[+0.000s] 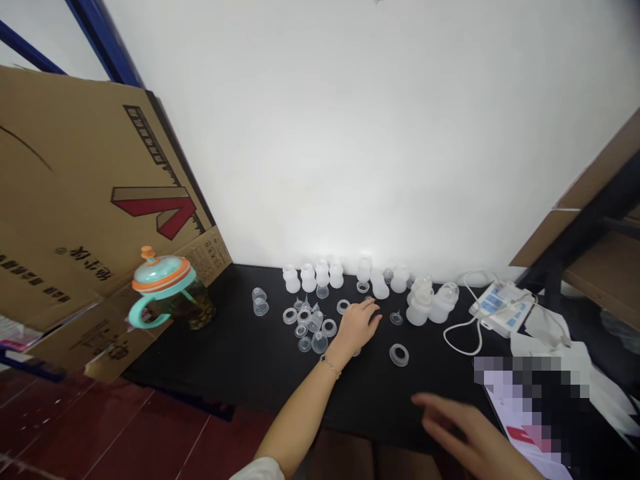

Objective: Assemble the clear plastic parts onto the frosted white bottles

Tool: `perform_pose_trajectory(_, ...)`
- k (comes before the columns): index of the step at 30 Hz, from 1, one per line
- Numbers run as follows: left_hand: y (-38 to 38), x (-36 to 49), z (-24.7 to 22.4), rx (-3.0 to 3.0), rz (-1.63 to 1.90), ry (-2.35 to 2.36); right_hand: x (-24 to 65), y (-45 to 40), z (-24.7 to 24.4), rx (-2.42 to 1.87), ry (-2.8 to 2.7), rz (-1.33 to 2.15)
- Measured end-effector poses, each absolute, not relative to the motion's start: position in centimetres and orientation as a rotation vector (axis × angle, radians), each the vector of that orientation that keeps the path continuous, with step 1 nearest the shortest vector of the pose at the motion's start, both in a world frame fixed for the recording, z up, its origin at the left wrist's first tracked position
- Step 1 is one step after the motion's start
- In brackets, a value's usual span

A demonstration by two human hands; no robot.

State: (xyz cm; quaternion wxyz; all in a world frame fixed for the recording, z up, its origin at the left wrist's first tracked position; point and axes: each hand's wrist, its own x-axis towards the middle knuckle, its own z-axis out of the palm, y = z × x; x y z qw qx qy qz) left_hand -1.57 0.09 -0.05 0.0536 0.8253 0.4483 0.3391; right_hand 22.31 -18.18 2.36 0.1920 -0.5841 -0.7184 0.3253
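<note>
My left hand (359, 325) reaches over the middle of the black table. Its fingers are stretched forward with the thumb apart, beside a small clear part partly hidden at the fingertips. A white baby bottle (380, 285) lies tilted just beyond them. To the left are loose clear rings (329, 327), teats and a dome cap (319, 343). A single ring (399, 355) lies to the right, with a teat (397, 318) behind it. Nearer the front edge my right hand (470, 427) hovers, slightly blurred, fingers apart and holding nothing.
White bottles (308, 278) stand along the wall; capped bottles (420, 307) cluster at right. Two clear caps (260, 306) lie left, near a teal-handled jug (173, 293). A white power strip (505, 308) with cables and a cardboard box (75, 200) flank the table.
</note>
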Motion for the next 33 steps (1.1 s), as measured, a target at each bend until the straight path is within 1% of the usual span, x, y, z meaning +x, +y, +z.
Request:
perform_pose_trajectory(1, 0.1, -1.7, 0.1, 2.500, 1.046, 1.387, 21.3, -15.8, 3.5, -1.501, -2.053, 0.920)
perform_pose_trajectory(3, 0.2, -2.2, 0.5, 2.474, 1.068, 1.455, 19.2, -11.0, 5.3, -1.356, -2.066, 0.818)
perform_pose_trajectory(6, 0.6, -3.0, 0.9, 2.417, 1.056, 1.607, 16.3, -4.5, 6.1, -1.288, -2.133, 0.605)
perform_pose_trajectory(8, 0.8, -3.6, 1.1, 2.366, 1.016, 1.738, 15.0, -1.2, 5.0, -1.289, -2.197, 0.462)
perform_pose_trajectory(11, 1.2, -4.1, 1.0, 2.323, 0.917, 1.847, 13.8, 2.3, 2.2, -1.436, -2.180, 0.100)
perform_pose_trajectory(13, 1.3, -4.1, 0.8, 2.308, 0.845, 1.878, 13.6, 3.6, 0.2, -1.548, -2.147, -0.118)
perform_pose_trajectory(16, 1.3, -3.9, 0.7, 2.304, 0.746, 1.888, 13.7, 4.5, -1.9, -1.635, -2.100, -0.298)
perform_pose_trajectory(21, 1.1, -3.6, 0.9, 2.313, 0.637, 1.874, 14.4, 4.3, -3.2, -1.594, -2.126, -0.406)
perform_pose_trajectory(28, 1.1, -4.0, 0.8, 2.225, 0.503, 1.987, 14.7, 3.7, -3.7, -1.592, -2.193, -0.347)
perform_pose_trajectory(33, 1.2, -4.6, 0.7, 2.224, 0.615, 1.932, 14.3, 3.5, -3.8, -1.564, -2.187, -0.330)
